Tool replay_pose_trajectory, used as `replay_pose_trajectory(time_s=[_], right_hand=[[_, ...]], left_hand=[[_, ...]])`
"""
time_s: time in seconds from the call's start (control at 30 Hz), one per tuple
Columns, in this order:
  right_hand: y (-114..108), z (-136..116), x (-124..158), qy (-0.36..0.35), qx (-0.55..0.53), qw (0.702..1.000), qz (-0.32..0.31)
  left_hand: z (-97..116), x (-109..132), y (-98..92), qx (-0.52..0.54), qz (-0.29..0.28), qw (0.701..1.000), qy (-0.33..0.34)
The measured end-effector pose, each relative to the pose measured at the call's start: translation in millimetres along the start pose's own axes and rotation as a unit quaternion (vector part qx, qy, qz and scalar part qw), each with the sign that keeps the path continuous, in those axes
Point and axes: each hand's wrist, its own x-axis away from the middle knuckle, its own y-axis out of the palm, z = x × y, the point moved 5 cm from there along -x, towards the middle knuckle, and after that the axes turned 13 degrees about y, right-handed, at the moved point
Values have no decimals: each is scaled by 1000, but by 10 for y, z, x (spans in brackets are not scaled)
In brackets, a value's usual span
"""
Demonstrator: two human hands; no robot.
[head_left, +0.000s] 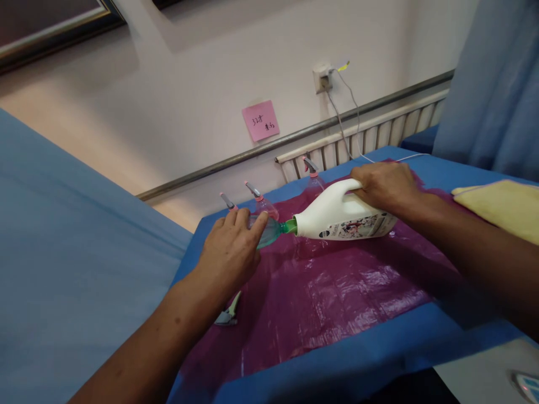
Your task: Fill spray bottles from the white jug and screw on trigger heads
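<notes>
My right hand (385, 182) is closed around the handle of a white detergent jug (328, 210), which is tipped on its side with its mouth to the left. That mouth meets the neck of a clear green spray bottle (269, 231); whether liquid is flowing I cannot make out. Around the green bottle's body my left hand (233, 238) is wrapped, hiding much of it. Below my left wrist, a loose spray head (228, 314) lies on the purple plastic sheet (337, 297).
Three spray bottles with grey and pink heads (255, 191) stand along the bed's wall side. A folded yellow cloth (501, 207) lies at right on the blue bed cover (357, 359). Blue curtains (84, 252) hang at both sides. White cords run from a wall socket (323, 78).
</notes>
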Motion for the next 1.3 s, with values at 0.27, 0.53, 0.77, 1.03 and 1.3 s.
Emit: replay_pose_trajectory(time_s=[0.27, 0.53, 0.77, 1.03, 1.3], right_hand=[[-5, -17, -3, -7, 5, 1000, -1], [-6, -9, 0, -8, 4, 1000, 0], [-1, -20, -16, -10, 4, 1000, -9], [-16, -22, -9, -14, 2, 1000, -8], [9, -25, -30, -11, -1, 1000, -15]], left_hand=[[25, -60, -35, -6, 0, 1000, 16], [13, -86, -49, -43, 18, 998, 35], [15, -121, -79, -42, 21, 998, 51], [26, -150, -131, -49, 9, 997, 54], [33, -211, -177, -59, -5, 996, 59]])
